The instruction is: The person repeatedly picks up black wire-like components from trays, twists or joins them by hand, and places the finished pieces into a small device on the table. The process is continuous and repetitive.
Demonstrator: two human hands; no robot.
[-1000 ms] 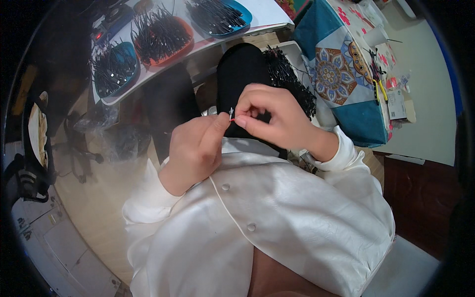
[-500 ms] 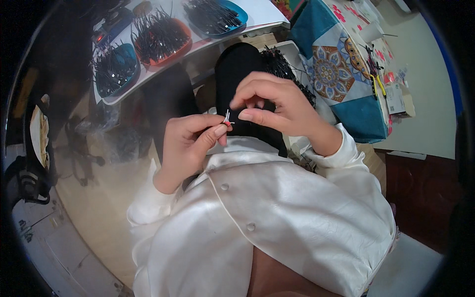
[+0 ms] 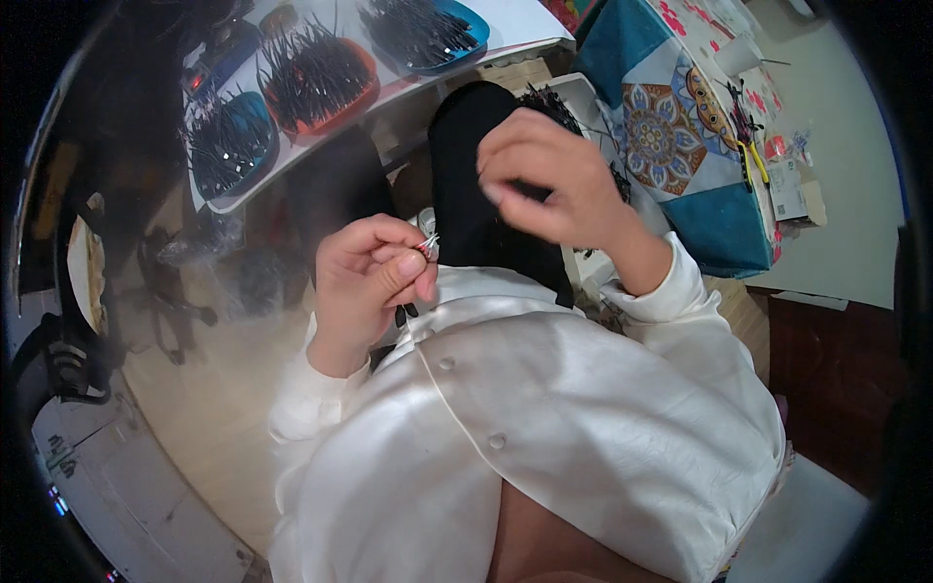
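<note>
My left hand (image 3: 374,277) pinches a small bundle of thin wires (image 3: 429,243) between thumb and fingers. White tips and a bit of red stick out above the thumb, and dark ends hang below the hand near my shirt. To the right and a little higher, my right hand (image 3: 554,185) is raised over my black trouser leg. Its fingers are loosely bent and slightly blurred, with the thumb apart from them, and nothing shows in them. The two hands do not touch.
On the white table ahead stand a teal tray (image 3: 267,170), an orange tray (image 3: 373,92) and a blue tray (image 3: 478,24), all piled with black wires. A white bin (image 3: 580,92) of dark wires sits beside my leg. At right, yellow-handled pliers (image 3: 758,163) lie near a small white box (image 3: 787,191).
My right hand has moved up and right, away from the wire bundle. My left hand has shifted slightly left, still holding the wires, which now tilt more to the right.
</note>
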